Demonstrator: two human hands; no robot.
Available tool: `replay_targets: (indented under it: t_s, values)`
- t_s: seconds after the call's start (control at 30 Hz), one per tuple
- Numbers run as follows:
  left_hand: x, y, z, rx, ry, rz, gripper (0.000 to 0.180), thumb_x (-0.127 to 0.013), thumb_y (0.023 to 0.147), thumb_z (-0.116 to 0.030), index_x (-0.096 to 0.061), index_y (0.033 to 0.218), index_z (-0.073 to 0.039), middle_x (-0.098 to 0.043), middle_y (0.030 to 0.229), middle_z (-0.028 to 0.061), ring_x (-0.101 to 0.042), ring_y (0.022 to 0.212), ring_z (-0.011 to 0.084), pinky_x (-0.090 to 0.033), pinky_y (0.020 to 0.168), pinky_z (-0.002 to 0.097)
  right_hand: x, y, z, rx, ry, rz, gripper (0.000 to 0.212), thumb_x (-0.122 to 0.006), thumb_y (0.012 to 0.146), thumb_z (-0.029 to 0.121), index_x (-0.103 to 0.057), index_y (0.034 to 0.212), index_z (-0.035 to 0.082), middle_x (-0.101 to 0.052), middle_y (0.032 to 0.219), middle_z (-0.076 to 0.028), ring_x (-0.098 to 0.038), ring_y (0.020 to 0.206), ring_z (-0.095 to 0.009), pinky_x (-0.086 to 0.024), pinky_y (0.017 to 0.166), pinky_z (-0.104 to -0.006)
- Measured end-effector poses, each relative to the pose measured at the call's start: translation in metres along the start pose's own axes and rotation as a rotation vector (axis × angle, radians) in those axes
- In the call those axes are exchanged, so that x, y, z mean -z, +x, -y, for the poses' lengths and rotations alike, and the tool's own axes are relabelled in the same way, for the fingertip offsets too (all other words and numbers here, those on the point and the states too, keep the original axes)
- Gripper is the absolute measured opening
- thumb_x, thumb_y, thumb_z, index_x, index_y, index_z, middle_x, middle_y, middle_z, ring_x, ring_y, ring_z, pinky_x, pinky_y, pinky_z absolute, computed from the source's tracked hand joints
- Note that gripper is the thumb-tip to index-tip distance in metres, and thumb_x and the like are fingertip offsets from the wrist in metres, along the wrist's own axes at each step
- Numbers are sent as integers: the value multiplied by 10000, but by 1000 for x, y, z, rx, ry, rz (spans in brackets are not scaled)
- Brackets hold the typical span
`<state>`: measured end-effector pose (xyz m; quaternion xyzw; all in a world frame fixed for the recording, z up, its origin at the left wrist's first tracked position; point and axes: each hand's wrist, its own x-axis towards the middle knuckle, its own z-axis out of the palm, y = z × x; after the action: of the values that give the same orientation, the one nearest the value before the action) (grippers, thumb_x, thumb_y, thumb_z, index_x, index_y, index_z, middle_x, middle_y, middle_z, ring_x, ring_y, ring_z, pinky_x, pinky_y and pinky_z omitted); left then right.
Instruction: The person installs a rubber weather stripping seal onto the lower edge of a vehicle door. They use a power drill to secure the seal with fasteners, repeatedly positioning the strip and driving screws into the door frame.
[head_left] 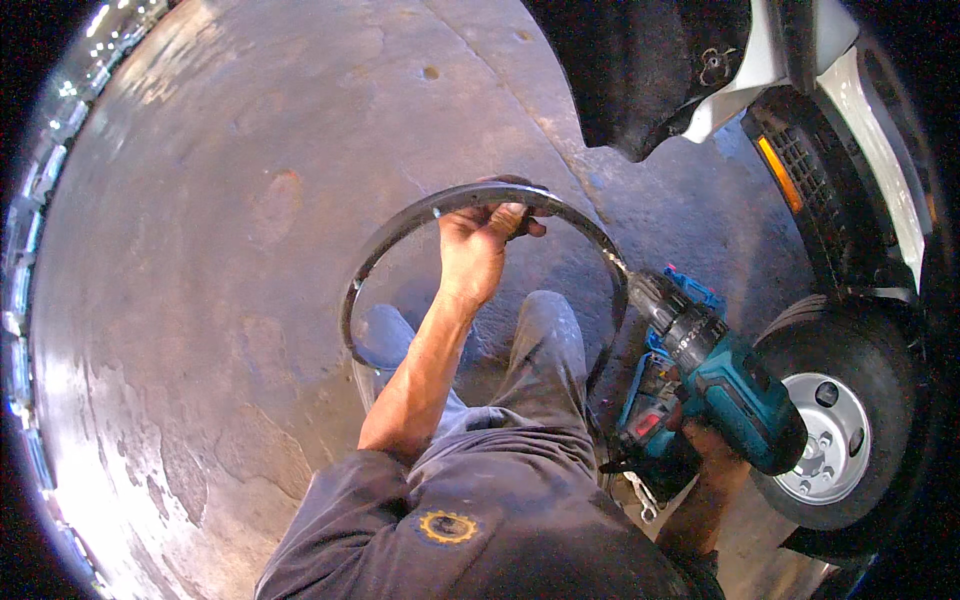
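A thin black hoop-shaped strip (pixel 400 222) with small holes along its band is held up in front of my knees; its lower part is hidden behind my legs. My left hand (pixel 482 240) grips the top of it, thumb on the near side and fingers curled over the band. In my right hand (pixel 712 448) is a teal and black cordless drill (pixel 742 385), its handle wrapped by my fingers. The drill bit (pixel 614 260) points up and left and meets the right side of the strip, apparently at a hole; how deep it sits I cannot tell.
At right stands a vehicle wheel with a black tyre (pixel 840 330) and silver rim, below white and black bodywork with an orange reflector (pixel 780 172). A dark panel (pixel 650 70) hangs at the top. Blue tool cases (pixel 640 385) and a wrench (pixel 645 498) lie behind the drill on the concrete floor (pixel 250 150).
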<state>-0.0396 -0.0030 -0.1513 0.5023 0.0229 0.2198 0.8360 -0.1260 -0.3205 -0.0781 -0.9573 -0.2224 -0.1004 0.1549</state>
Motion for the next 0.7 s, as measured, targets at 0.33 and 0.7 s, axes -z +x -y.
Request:
replay_targets:
  t_s: [0.33, 0.7]
  values:
    - [14, 5, -14, 78, -141, -22, 186, -579, 937, -130, -629, 986, 42, -673, 856, 135, -640, 737, 237, -527, 716, 345, -32, 6, -17, -144, 137, -260, 344, -779, 746, 151, -678, 1055, 36, -690, 1027, -71, -651, 887, -184, -521, 842, -346]
    - [-6, -9, -24, 14, -48, 26, 217, -559, 964, -156, -629, 1032, 37, -667, 873, 122, -607, 708, 207, -510, 682, 336, -129, 68, -94, -260, 609, -152, 745, -784, 676, 140, -477, 1355, 101, -687, 994, -120, -667, 883, -296, -524, 824, -391]
